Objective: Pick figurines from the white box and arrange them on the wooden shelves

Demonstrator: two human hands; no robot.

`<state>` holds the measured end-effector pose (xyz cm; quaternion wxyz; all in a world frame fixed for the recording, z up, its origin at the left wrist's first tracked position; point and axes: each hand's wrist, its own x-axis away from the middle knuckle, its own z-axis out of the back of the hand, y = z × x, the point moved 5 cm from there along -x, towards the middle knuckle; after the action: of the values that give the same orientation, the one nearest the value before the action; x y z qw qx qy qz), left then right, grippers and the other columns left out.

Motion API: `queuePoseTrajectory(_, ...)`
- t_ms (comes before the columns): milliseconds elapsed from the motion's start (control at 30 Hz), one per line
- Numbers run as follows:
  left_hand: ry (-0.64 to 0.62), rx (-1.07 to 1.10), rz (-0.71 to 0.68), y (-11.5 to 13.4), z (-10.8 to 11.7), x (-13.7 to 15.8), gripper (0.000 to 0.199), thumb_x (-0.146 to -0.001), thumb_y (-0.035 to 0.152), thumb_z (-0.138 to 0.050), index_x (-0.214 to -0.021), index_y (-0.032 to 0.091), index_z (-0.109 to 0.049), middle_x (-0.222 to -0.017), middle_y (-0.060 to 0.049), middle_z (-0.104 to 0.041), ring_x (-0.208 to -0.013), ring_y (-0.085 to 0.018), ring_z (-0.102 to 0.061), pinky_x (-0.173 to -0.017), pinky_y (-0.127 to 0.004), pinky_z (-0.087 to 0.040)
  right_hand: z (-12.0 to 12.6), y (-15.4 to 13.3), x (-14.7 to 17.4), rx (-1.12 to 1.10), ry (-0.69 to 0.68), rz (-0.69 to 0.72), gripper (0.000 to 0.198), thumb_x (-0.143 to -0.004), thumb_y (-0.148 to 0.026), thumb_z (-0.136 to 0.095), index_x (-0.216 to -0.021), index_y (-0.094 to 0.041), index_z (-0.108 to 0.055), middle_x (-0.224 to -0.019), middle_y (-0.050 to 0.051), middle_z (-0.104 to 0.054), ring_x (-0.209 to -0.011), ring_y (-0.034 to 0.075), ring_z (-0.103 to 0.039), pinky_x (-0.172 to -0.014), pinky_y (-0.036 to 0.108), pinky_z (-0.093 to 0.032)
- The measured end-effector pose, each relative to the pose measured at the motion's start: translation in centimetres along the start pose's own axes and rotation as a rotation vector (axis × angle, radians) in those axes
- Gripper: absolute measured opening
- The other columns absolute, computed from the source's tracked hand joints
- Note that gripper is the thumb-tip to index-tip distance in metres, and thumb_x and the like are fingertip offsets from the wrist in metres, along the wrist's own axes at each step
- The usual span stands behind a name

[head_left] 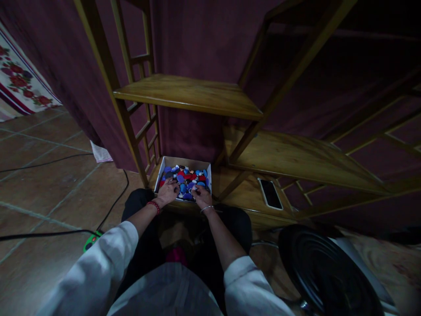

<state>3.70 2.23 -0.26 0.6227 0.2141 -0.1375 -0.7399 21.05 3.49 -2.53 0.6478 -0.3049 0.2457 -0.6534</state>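
A shallow white cardboard box (210,173) sits on the low wooden shelf in front of my knees. It is filled with small blue, purple, red, black and white pieces (187,176), too small to tell their kind. My left hand (169,192), with a red bead bracelet at the wrist, is over the box's near left part, fingers curled together; what they hold, if anything, does not show. Over the near right part, my right hand (203,197) has its thumb and fingers pinched at a small whitish piece (194,188). A thin bracelet circles that wrist.
Wooden shelf boards (190,94) and posts rise around the box. A phone-like dark, white-edged slab (271,194) lies on the lower board at right. A round black object (325,272) stands near right. Black cables and a green power strip (92,240) lie on the tiled floor at left.
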Motion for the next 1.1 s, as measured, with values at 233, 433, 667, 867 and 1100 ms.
queuePoseTrajectory(233, 0.009, 0.005, 0.046, 0.9, -0.4, -1.0, 0.019, -0.074, 0.009, -0.046, -0.079, 0.016, -0.064, -0.111, -0.009, -0.061, -0.12, -0.018, -0.041, -0.104, -0.035, -0.031, 0.1, -0.2, 0.1, 0.017, 0.008, 0.021, 0.03, -0.076, -0.036, -0.053, -0.104, -0.027, -0.058, -0.087, 0.0, -0.066, -0.082, 0.016, -0.061, -0.074, 0.028, -0.046)
queuePoseTrajectory(433, -0.045, 0.076, -0.029, 2.3, -1.2, -0.6, 0.02, -0.071, 0.008, -0.048, -0.08, 0.018, -0.063, -0.121, -0.006, -0.055, -0.119, -0.017, -0.043, -0.104, -0.033, -0.031, 0.3, -0.6, 0.3, 0.024, -0.031, 0.013, 0.034, -0.077, -0.036, -0.051, -0.108, -0.023, -0.057, -0.093, 0.003, -0.066, -0.086, 0.017, -0.061, -0.076, 0.028, -0.046)
queuePoseTrajectory(667, -0.05, 0.032, -0.027, 3.5, -1.4, 0.3, 0.019, -0.074, 0.012, -0.046, -0.079, 0.019, -0.063, -0.108, -0.006, -0.062, -0.101, -0.017, -0.056, -0.096, -0.033, -0.037, 0.2, -0.5, 0.3, 0.014, -0.015, 0.021, 0.033, -0.077, -0.037, -0.051, -0.107, -0.025, -0.057, -0.092, 0.002, -0.066, -0.085, 0.017, -0.061, -0.075, 0.028, -0.046)
queuePoseTrajectory(867, -0.054, 0.015, -0.019, 3.4, -1.0, 0.5, 0.014, -0.073, 0.013, -0.047, -0.072, 0.017, -0.06, -0.083, -0.006, -0.064, -0.086, -0.018, -0.059, -0.087, -0.03, -0.043, 0.4, -0.7, 0.5, 0.025, 0.003, 0.022, 0.031, -0.077, -0.036, -0.051, -0.105, -0.025, -0.059, -0.091, 0.003, -0.067, -0.086, 0.018, -0.061, -0.076, 0.029, -0.046)
queuePoseTrajectory(1100, 0.029, 0.024, 0.054, 3.1, -0.8, 0.6, 0.015, -0.076, 0.013, -0.043, -0.076, 0.016, -0.058, -0.086, -0.007, -0.061, -0.086, -0.017, -0.058, -0.084, -0.03, -0.044, 0.6, -0.9, 0.5, 0.035, 0.009, 0.013, 0.03, -0.077, -0.036, -0.051, -0.104, -0.025, -0.059, -0.088, 0.002, -0.067, -0.085, 0.018, -0.061, -0.076, 0.029, -0.045)
